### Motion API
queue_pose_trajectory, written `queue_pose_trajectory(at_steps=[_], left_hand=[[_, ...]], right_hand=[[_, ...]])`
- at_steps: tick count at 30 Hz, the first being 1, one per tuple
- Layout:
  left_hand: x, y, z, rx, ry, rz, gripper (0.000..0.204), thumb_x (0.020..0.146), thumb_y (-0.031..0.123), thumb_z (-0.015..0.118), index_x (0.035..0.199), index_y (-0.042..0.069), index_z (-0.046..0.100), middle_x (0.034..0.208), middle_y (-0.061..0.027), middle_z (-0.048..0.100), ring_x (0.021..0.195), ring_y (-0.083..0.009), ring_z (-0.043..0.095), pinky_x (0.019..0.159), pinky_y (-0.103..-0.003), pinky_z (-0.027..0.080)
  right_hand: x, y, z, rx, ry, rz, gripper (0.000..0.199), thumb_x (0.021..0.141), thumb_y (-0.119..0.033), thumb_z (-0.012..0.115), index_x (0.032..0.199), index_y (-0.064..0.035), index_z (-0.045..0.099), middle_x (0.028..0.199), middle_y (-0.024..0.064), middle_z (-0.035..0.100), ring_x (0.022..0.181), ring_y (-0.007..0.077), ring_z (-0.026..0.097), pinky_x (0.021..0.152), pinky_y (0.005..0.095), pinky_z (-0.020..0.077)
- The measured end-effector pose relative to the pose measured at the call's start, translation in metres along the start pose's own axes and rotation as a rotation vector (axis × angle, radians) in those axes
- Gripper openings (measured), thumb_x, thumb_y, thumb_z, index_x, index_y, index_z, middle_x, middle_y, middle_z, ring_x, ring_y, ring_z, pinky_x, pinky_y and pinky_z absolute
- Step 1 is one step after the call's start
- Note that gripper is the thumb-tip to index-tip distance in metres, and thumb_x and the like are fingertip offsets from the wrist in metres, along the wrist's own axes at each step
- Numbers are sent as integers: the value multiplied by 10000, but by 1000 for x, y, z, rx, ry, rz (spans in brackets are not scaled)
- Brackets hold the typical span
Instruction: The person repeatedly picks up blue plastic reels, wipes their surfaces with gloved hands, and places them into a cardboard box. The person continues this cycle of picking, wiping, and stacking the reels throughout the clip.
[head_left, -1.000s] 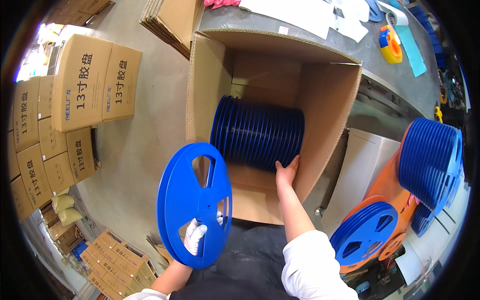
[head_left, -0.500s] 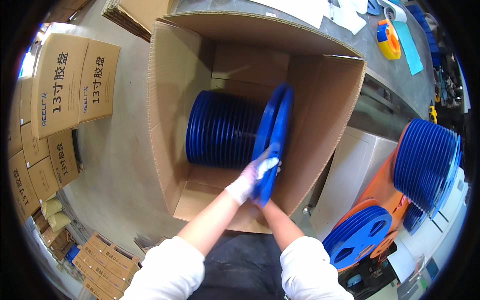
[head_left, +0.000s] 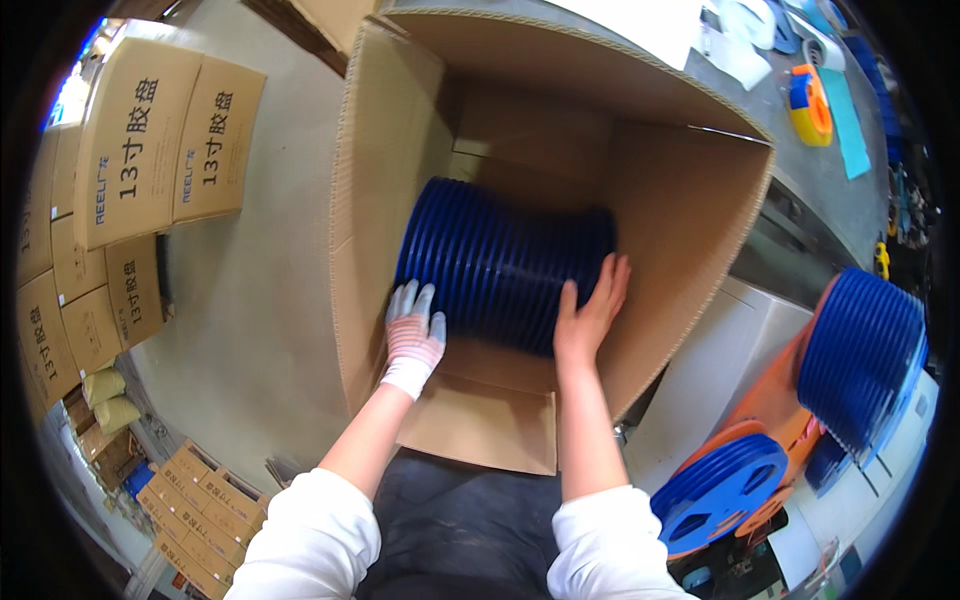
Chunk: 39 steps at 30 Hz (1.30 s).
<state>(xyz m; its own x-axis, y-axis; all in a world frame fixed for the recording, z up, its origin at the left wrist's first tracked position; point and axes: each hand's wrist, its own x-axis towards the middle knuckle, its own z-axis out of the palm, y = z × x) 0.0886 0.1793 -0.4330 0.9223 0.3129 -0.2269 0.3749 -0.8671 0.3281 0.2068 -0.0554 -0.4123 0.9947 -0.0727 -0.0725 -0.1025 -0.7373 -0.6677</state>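
A row of blue plastic reels (head_left: 490,265) lies on its side inside an open cardboard box (head_left: 690,220). At the row's left end, my left hand (head_left: 413,328), in a striped thin glove, rests its stretched fingers by the near lower edge of the reels. My bare right hand (head_left: 590,318) is at the opposite end, its fingers spread and its palm against the outermost reels. Neither hand is closed around a reel. The underside of the row is hidden.
Right of the box, more blue reels (head_left: 862,350) stand on an orange rack (head_left: 765,385). A tape dispenser (head_left: 810,105) sits on the grey worktable (head_left: 690,85). Stacked closed cartons (head_left: 150,150) stand at the left. A box flap (head_left: 480,425) folds toward me.
The reels held upright at the right have joined the row, and both hands have let go. My left hand has moved to the left end, my right hand to the right end.
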Motion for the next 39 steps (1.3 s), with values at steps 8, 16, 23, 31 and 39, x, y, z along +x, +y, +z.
queue_pose_trajectory(at_steps=[8,16,23,31,39], left_hand=[[4,14,22,80,-194,-168,917,843,343,673,1565,61,184,1619,-280,76,1481,-495,78,1198,-572,137],[-7,1,21,-20,-195,-157,807,849,237,656,1551,150,269,1632,-224,105,1464,-480,170,1185,-544,233],[-115,21,-38,-198,-323,-126,593,858,210,654,1407,63,483,1579,-284,219,1426,-504,247,1169,-544,263],[-201,-3,-114,127,-268,167,575,796,250,672,1330,83,541,1420,-278,436,1332,-494,376,1127,-638,242],[-209,-50,-73,289,-226,171,687,759,385,618,1423,253,500,1596,-228,233,1441,-514,198,1109,-758,58]], right_hand=[[-92,46,36,-94,-282,153,872,895,-150,667,1569,-18,131,1628,265,63,1466,446,226,1192,445,260],[-50,56,40,-101,-194,285,935,838,-5,625,1590,-187,102,1431,255,432,1260,473,482,1046,489,437],[-26,53,16,-139,-447,498,949,855,-39,631,1589,-282,80,1375,257,497,1145,459,567,932,484,508],[-78,-1,-4,-187,-266,211,839,891,-74,663,1581,-156,193,1601,242,211,1462,416,263,1158,458,312],[-23,4,27,-410,-214,119,772,950,-324,605,1575,-85,221,1642,228,86,1505,461,56,1198,582,67]])
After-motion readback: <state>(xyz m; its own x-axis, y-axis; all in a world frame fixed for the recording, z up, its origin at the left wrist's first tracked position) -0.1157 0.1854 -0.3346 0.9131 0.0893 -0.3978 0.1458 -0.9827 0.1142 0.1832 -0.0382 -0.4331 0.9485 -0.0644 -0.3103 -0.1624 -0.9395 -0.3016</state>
